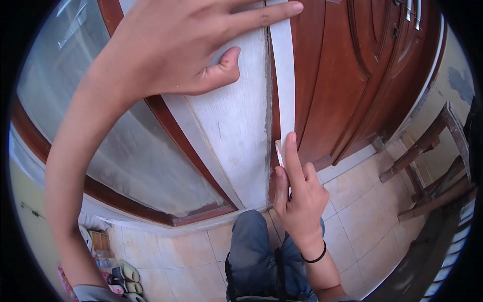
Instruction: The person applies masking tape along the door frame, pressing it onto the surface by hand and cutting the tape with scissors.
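A strip of white masking tape [287, 90] runs down along the edge of the brown wooden door frame [276, 110]. My left hand [176, 50] reaches up across the white wooden panel [226, 126]. Its fingers are stretched out, with one fingertip lying over the upper part of the strip, and its thumb is bent. Lower down, my right hand [302, 196] grips the roll of tape [279, 153] between thumb and fingers, the index finger pointing up along the strip. Most of the roll is hidden behind that hand.
A carved brown door [337, 85] stands to the right, and a wood-framed window [136, 146] to the left. A wooden chair [435, 151] is at the right. Several shoes [128, 279] lie on the tiled floor [183, 246] at lower left. My knees are close to the wall.
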A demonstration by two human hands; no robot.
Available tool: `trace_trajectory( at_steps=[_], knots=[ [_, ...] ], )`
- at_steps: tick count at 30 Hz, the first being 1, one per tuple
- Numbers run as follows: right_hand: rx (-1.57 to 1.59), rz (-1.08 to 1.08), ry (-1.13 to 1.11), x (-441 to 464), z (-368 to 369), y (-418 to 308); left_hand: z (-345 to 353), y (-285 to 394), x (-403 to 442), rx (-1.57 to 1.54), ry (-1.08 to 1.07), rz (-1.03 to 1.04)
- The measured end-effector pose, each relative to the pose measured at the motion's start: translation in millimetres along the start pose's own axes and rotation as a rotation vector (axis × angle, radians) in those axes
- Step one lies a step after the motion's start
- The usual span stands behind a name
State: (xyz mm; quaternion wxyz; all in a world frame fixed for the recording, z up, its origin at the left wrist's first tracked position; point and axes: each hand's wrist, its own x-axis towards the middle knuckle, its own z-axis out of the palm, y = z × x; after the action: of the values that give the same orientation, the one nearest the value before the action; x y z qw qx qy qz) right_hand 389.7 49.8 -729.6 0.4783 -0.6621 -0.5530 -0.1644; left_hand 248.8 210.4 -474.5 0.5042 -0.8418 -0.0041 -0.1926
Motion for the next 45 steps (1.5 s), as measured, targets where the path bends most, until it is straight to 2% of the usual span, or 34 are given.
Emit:
trace_trajectory(
  at_steps=[1, 4, 7, 8, 9, 12, 14, 17, 22, 24, 29, 32, 34, 44, 45],
  knots=[
    [-0.024, 0.019, -0.023, 2, -1, 0, -2, 1, 1, -0.002, 0.012, 0.004],
    [-0.112, 0.010, -0.053, 6, -2, 0, -10, 6, 6, 0.118, -0.178, -0.050],
    [-0.097, -0.021, -0.037, 3, -4, 5, -4, 1, 4, -0.038, -0.049, -0.002],
    [-0.090, -0.032, -0.030, 2, -5, 7, 6, -4, 3, -0.023, -0.052, -0.006],
    [-0.089, -0.040, -0.029, 0, -7, 9, 21, -9, 2, 0.070, 0.040, 0.041],
    [-0.117, -0.039, -0.056, 8, -9, 8, 17, -6, 1, 0.160, 0.120, 0.080],
    [-0.150, -0.020, -0.080, 13, -10, 6, -8, 4, 4, 0.057, -0.093, -0.014],
    [-0.198, -0.025, -0.119, 21, -9, 3, -10, 7, 6, 0.073, -0.123, -0.029],
    [-0.231, -0.054, -0.154, 32, -13, 0, 3, 2, 2, -0.015, -0.014, -0.005],
    [-0.238, -0.043, -0.180, 35, -13, -2, 3, 3, -1, 0.095, -0.003, 0.004],
    [-0.250, -0.045, -0.185, 36, -12, -4, -8, 9, 4, 0.159, -0.153, -0.039],
    [-0.270, -0.043, -0.193, 37, -13, -5, -2, 6, 2, 0.160, -0.139, -0.035],
    [-0.272, -0.039, -0.203, 37, -13, -5, 6, 2, -1, 0.082, 0.050, 0.034],
    [-0.259, -0.036, -0.226, 39, -13, -5, 5, 2, -1, 0.086, 0.046, 0.036],
    [-0.257, -0.035, -0.231, 39, -13, -5, 0, 4, 0, 0.107, -0.029, 0.010]
  ],
)
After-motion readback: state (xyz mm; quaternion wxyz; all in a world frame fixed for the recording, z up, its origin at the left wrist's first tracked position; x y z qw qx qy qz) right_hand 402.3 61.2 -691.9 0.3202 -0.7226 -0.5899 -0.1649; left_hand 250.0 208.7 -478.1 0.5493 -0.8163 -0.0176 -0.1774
